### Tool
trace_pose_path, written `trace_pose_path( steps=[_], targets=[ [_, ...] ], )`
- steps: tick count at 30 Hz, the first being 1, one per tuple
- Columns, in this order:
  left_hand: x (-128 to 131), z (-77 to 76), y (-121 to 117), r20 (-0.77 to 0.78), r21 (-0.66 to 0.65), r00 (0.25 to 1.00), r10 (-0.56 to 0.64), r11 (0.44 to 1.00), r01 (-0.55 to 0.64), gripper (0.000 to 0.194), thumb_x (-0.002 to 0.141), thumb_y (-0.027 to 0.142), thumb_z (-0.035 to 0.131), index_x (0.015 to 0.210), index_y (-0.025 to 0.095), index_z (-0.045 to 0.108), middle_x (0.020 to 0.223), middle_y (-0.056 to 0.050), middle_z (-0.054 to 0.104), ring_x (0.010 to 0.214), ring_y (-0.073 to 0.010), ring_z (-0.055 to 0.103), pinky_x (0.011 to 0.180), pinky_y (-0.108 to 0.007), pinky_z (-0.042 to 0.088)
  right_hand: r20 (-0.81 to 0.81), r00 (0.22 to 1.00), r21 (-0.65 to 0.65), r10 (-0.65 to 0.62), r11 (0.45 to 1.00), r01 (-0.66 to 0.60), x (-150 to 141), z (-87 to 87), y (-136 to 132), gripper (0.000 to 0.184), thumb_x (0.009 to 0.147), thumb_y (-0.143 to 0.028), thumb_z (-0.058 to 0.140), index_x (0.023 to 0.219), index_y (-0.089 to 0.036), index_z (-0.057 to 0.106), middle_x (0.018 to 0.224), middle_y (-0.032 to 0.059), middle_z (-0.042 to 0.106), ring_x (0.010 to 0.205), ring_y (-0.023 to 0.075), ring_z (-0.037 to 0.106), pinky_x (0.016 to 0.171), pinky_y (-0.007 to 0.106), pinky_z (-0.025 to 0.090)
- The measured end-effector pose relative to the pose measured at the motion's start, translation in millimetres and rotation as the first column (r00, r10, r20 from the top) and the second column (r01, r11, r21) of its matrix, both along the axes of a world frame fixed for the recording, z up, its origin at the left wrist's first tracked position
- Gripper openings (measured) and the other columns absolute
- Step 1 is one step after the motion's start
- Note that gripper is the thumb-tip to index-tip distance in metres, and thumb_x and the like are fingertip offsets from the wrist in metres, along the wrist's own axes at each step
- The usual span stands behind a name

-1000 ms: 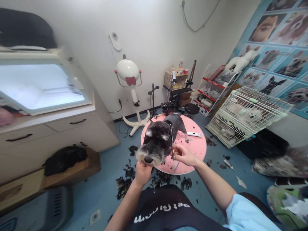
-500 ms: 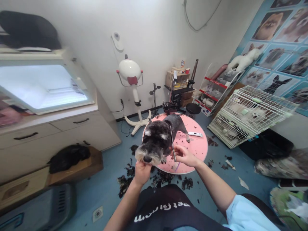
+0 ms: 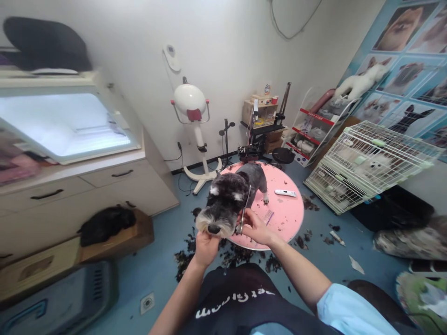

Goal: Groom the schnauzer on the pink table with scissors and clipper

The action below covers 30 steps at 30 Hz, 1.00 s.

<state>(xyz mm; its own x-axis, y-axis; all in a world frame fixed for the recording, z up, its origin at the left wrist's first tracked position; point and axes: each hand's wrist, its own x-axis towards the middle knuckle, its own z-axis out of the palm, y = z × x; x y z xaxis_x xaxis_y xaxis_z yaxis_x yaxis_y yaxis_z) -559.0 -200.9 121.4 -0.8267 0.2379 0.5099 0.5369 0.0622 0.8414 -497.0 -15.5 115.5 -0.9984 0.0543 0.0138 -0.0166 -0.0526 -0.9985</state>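
Note:
A grey and black schnauzer dog (image 3: 232, 195) stands on a round pink grooming table (image 3: 284, 211), facing me. My left hand (image 3: 206, 246) is closed under the dog's chin, gripping the beard. My right hand (image 3: 254, 225) is closed on a pair of scissors (image 3: 245, 204), whose blades point up along the right side of the dog's face, with a purple comb (image 3: 268, 215) sticking out behind the fingers. A white clipper (image 3: 285, 192) lies on the table behind the dog.
Cut dark fur (image 3: 190, 251) litters the blue floor around the table. A white stand dryer (image 3: 193, 116) is behind, a wire cage (image 3: 366, 165) to the right, white drawers (image 3: 87, 195) to the left, and a black animal (image 3: 104, 223) on a wooden box.
My right hand tilted the scissors so the blades lean closer to the dog's cheek, and the comb now sticks out to the right. The view shifted slightly; my left hand kept its hold.

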Motion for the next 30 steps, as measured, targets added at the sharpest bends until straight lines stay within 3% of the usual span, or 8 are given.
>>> trace_pose_path(
  steps=[4,8,14,17,20,25,28,30],
  targets=[
    [1,2.1,-1,0.018,-0.014,1.0,-0.008,1.0,0.008,0.022,0.075,0.031,0.058,0.069,0.019,0.075,0.071,-0.006,0.076,0.07,-0.0225,0.071,0.073,-0.034,0.06,-0.009,0.999,-0.009,-0.042,0.999,0.042,-1,-11.4,-8,0.038,0.079,-0.042,0.069,0.102,-0.024,0.046,0.086,-0.001,0.056,0.076,0.0128,0.059,0.076,0.033,0.052],
    [2,2.4,-2,0.032,-0.01,0.999,-0.007,1.0,0.008,0.022,0.076,0.032,0.06,0.065,0.018,0.074,0.069,-0.007,0.075,0.067,-0.0214,0.071,0.07,-0.031,0.059,-0.084,0.995,0.104,-0.05,0.993,0.059,1,-15.7,-9,0.039,0.077,-0.038,0.071,0.105,-0.023,0.048,0.095,0.0017,0.06,0.087,0.0145,0.06,0.085,0.035,0.05],
    [4,0.5,-4,0.037,-0.044,0.999,0.001,0.999,0.0,0.022,0.075,0.034,0.061,0.065,0.019,0.075,0.069,-0.006,0.075,0.068,-0.0216,0.071,0.071,-0.031,0.059,-0.085,0.988,0.126,-0.132,0.982,0.143,5,-16.9,-22,0.03,0.082,-0.036,0.064,0.104,-0.023,0.048,0.085,0.0002,0.061,0.077,0.0147,0.061,0.077,0.033,0.052],
    [6,1.8,-5,0.029,-0.036,1.0,-0.008,0.999,0.009,0.021,0.075,0.032,0.061,0.064,0.019,0.074,0.069,-0.006,0.075,0.067,-0.0209,0.071,0.069,-0.03,0.059,-0.107,0.979,0.262,-0.172,0.945,0.195,11,-15.7,-28,0.028,0.08,-0.029,0.064,0.104,-0.023,0.051,0.097,0.0044,0.063,0.087,0.0184,0.062,0.081,0.035,0.051],
    [8,4.2,-5,0.054,-0.033,0.998,-0.011,0.999,0.013,0.022,0.075,0.034,0.061,0.065,0.019,0.074,0.069,-0.006,0.075,0.065,-0.0207,0.071,0.069,-0.031,0.06,-0.094,0.967,0.293,-0.238,0.922,0.255,16,-16.9,-32,0.02,0.082,-0.026,0.058,0.1,-0.022,0.051,0.092,0.0047,0.063,0.082,0.0188,0.062,0.077,0.035,0.052],
    [8,3.9,-7,0.071,-0.045,0.997,-0.021,0.999,0.024,0.024,0.075,0.036,0.062,0.065,0.02,0.075,0.07,-0.006,0.076,0.069,-0.0213,0.072,0.073,-0.032,0.06,-0.133,0.961,0.402,-0.243,0.873,0.277,18,-19.5,-37,0.03,0.077,-0.027,0.063,0.104,-0.022,0.051,0.099,0.0073,0.063,0.089,0.0217,0.061,0.084,0.039,0.051],
    [9,2.0,-9,0.067,-0.065,0.997,-0.034,0.997,0.039,0.025,0.076,0.036,0.061,0.061,0.02,0.073,0.066,-0.005,0.074,0.065,-0.02,0.07,0.071,-0.031,0.059,-0.1,0.966,0.336,-0.24,0.905,0.26,17,-20.7,-43,0.017,0.082,-0.026,0.057,0.097,-0.023,0.049,0.089,0.0042,0.063,0.083,0.0202,0.062,0.078,0.036,0.052],
    [10,1.7,-11,0.054,-0.072,0.998,-0.045,0.996,0.049,0.024,0.076,0.035,0.062,0.06,0.02,0.073,0.067,-0.005,0.074,0.066,-0.0201,0.07,0.071,-0.031,0.059,-0.13,0.966,0.279,-0.224,0.927,0.253,17,-21.9,-48,0.02,0.082,-0.028,0.06,0.097,-0.024,0.048,0.093,0.0047,0.063,0.087,0.0209,0.063,0.08,0.037,0.052]
  ],
)
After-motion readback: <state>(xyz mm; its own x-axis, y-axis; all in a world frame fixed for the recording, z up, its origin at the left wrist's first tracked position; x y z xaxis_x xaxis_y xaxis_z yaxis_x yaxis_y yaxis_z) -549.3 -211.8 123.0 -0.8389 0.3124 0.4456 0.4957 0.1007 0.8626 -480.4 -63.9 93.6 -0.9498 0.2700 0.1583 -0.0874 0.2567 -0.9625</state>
